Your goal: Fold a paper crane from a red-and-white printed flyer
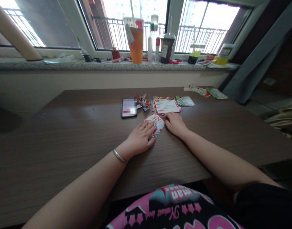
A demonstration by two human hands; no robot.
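A folded piece of printed red and white paper lies on the brown wooden table. My left hand presses flat on its left part, fingers stretched out, a silver bangle on the wrist. My right hand rests at the paper's right edge with fingers curled onto it. Just beyond lies a stack of printed leaflets, and left of that several small folded paper figures.
A dark phone lies left of the paper figures. More leaflets and flyers sit farther right. The windowsill holds an orange drink cup, a white bottle, a dark drink cup and small items.
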